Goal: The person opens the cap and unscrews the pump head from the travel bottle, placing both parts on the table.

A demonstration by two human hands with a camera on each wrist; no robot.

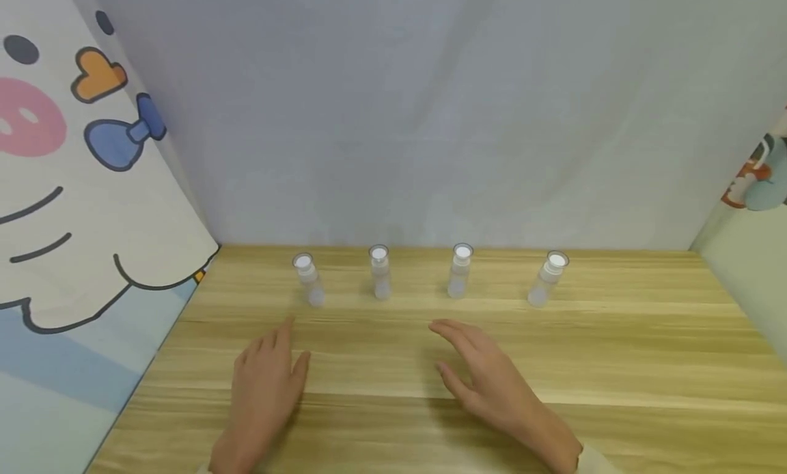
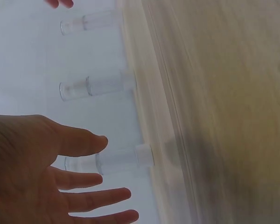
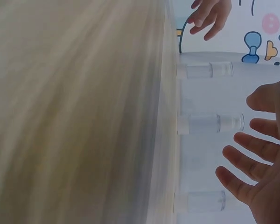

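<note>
my left grip [image 1: 263, 378] and right grip [image 1: 492, 382] hold nothing, fingers extended, on the near side of four small clear bottles [image 1: 459, 272]. these stand apart in a row toward the far edge of the table [image 1: 369, 419]; i judge a light, level pinch best, as narrow bases may topple.
</note>
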